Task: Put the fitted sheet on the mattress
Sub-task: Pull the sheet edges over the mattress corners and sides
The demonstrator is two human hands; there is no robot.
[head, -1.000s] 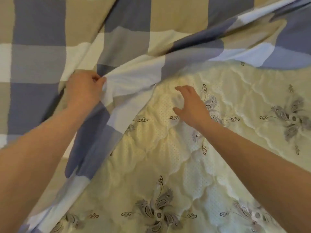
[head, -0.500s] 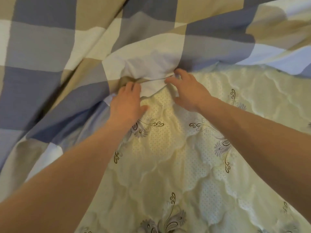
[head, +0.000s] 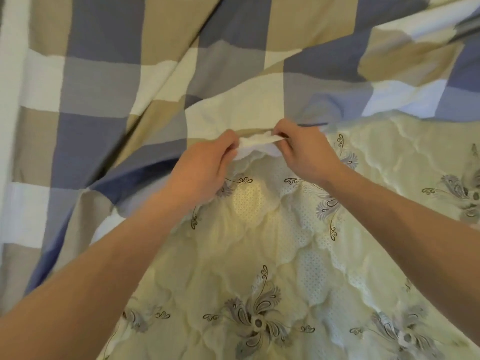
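The fitted sheet (head: 161,81), checked in blue, tan, grey and white, lies rumpled over the far and left part of the mattress (head: 272,268), a cream quilted one with grey flower prints. The sheet's edge runs diagonally from lower left to upper right. My left hand (head: 205,167) and my right hand (head: 304,152) are close together at the middle of that edge. Both pinch a bunched white strip of the sheet's hem (head: 257,142), stretched between them just above the mattress.
A pale wall or curtain (head: 10,100) shows along the left border. The bare mattress fills the lower and right part of the view. Folds of sheet pile up at the upper right (head: 415,55).
My left hand let go of the sheet at the left and came to the middle. My right hand went from open over the mattress to gripping the hem. Both now hold the edge.
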